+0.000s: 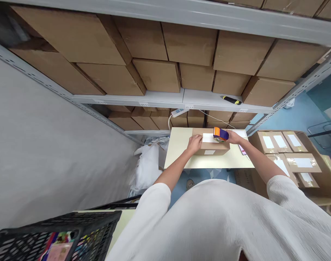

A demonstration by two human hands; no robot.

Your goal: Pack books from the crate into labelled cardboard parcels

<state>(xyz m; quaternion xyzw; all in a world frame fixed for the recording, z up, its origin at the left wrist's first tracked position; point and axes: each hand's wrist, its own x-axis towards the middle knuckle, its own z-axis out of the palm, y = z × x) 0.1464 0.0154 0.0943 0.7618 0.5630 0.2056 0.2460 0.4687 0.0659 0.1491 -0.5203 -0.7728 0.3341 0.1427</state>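
A cardboard box (213, 149) lies on a pale yellow table (176, 156). White labels show on its top (208, 137) and front side. My left hand (195, 143) holds the box at its left end, fingers bent over the top. An orange and purple tape dispenser (220, 133) is gripped in my right hand (233, 137). It sits over the right part of the box top, at the end of the label. Whether its tape touches the box cannot be made out. Partly under my right forearm, a phone (242, 149) lies on the table.
Metal shelving (165, 98) full of brown cartons (191, 43) rises behind the table. A utility knife (231, 100) lies on the shelf, above a power strip (179, 112). To the right, a large carton (315, 145) holds several labelled boxes. A black crate (100, 232) stands lower left, white plastic (147, 163) beside the table.
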